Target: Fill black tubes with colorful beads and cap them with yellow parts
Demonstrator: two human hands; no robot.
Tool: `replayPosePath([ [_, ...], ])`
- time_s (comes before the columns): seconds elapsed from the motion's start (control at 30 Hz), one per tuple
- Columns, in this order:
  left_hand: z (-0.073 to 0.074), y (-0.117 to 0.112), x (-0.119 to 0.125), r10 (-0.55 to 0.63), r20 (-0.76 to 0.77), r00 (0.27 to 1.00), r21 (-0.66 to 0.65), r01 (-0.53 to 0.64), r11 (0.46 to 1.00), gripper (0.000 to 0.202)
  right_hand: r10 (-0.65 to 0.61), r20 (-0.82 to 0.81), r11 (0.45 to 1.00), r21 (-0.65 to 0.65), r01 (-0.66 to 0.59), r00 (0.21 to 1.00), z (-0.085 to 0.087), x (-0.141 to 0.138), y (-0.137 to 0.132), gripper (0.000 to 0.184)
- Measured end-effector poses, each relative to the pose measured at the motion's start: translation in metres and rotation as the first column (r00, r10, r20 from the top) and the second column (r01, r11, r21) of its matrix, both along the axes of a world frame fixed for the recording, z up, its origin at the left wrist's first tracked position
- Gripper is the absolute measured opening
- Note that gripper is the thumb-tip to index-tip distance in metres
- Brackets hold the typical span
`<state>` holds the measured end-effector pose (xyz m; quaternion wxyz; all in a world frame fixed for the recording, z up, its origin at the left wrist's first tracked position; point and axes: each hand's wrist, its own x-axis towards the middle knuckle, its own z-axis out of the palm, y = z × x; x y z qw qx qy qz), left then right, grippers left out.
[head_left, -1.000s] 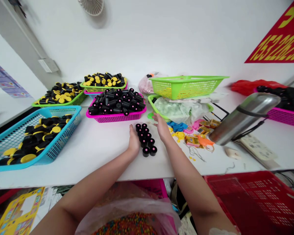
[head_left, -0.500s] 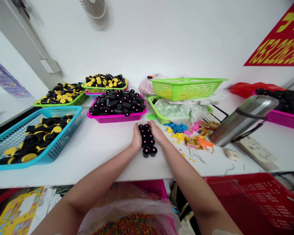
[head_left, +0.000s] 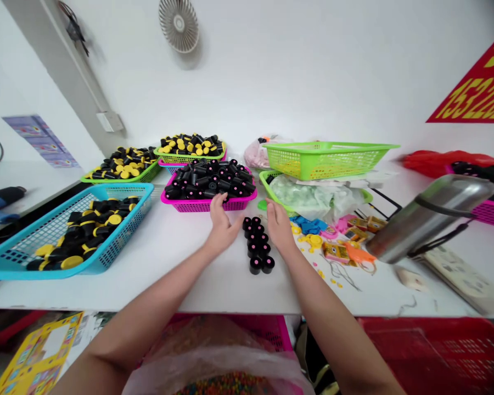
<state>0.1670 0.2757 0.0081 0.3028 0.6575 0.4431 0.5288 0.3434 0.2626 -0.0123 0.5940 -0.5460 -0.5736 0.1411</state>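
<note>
- The left hand is open and holds nothing, its fingers spread and raised near the middle of the frame, in front of the near wall of the pink basket; whether they touch it cannot be told.
- The right hand is also open with nothing in its grasp, its fingers stretched forward just to the right of the black caps; contact with them is unclear.
- Those caps stand in two close columns on the white counter, just right of centre in the frame, pink dots facing up; the nearest pair sits slightly apart from the others.
- A heap of black pieces, many showing pink dots, fills the pink basket.
- At the left of the frame, a blue basket holds black-and-yellow pieces; two green baskets behind it are piled with similar ones.
- Right of centre, a green basket rests above a lower one holding a clear plastic bag.
- In front of these lie small blue, yellow, pink and orange trinkets, with a metal bottle leaning at their right.
- At the bottom right of the frame is a red crate; coloured beads show at the bottom middle.
</note>
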Motion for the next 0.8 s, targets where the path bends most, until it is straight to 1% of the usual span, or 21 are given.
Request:
replayPosePath([
  [0.03,0.008,0.016,-0.012,-0.001,-0.223,0.975,0.123,0.03,0.992,0.073,-0.002,0.039,0.999,0.038,0.001,0.999,0.001,0.001,-0.001,0.056],
  [0.07,0.017,0.033,-0.023,0.039,-0.394,0.918,0.194,0.042,0.98,0.075,0.005,0.068,0.999,0.053,-0.009,0.998,0.001,0.001,-0.001,0.054],
  [0.1,0.025,0.048,-0.032,0.077,-0.514,0.854,0.222,0.045,0.974,0.082,0.017,0.089,0.998,0.056,-0.022,0.996,0.001,0.001,-0.001,0.052],
  [0.13,0.032,0.062,-0.038,0.099,-0.6,0.794,0.223,0.046,0.974,0.087,0.029,0.102,0.998,0.053,-0.035,0.994,0.001,0.001,-0.001,0.051],
  [0.17,0.039,0.074,-0.041,0.104,-0.665,0.739,0.211,0.053,0.976,0.092,0.041,0.11,0.998,0.048,-0.047,0.993,0.0,0.001,0.0,0.05],
  [0.2,0.044,0.084,-0.043,0.083,-0.718,0.691,0.183,0.072,0.981,0.094,0.052,0.116,0.997,0.042,-0.057,0.992,-0.001,0.0,0.001,0.049],
  [0.3,0.053,0.104,-0.039,-0.027,-0.825,0.564,0.069,0.149,0.986,0.082,0.072,0.138,0.997,0.017,-0.075,0.988,-0.002,0.0,0.003,0.049],
  [0.37,0.056,0.116,-0.038,-0.079,-0.862,0.5,0.01,0.173,0.985,0.078,0.085,0.154,0.996,-0.004,-0.085,0.984,-0.003,0.001,0.003,0.049],
  [0.4,0.057,0.122,-0.039,-0.091,-0.873,0.48,0.004,0.192,0.981,0.077,0.093,0.16,0.996,-0.015,-0.092,0.983,-0.003,0.002,0.003,0.049],
  [0.47,0.058,0.135,-0.043,-0.093,-0.88,0.466,0.033,0.255,0.966,0.071,0.11,0.169,0.994,-0.032,-0.106,0.979,-0.003,0.003,0.003,0.05],
  [0.5,0.058,0.141,-0.045,-0.087,-0.877,0.472,0.059,0.286,0.956,0.064,0.117,0.172,0.993,-0.039,-0.112,0.978,-0.003,0.003,0.003,0.05],
  [0.57,0.056,0.152,-0.049,-0.06,-0.86,0.507,0.121,0.317,0.941,0.052,0.126,0.18,0.992,-0.05,-0.119,0.976,-0.003,0.004,0.002,0.05],
  [0.7,0.05,0.16,-0.05,0.003,-0.801,0.599,0.233,0.306,0.923,0.043,0.129,0.197,0.991,-0.055,-0.12,0.972,-0.003,0.005,0.004,0.05],
  [0.8,0.048,0.159,-0.048,0.049,-0.715,0.698,0.331,0.276,0.902,0.024,0.141,0.195,0.99,-0.054,-0.133,0.971,-0.003,0.007,0.005,0.05],
])
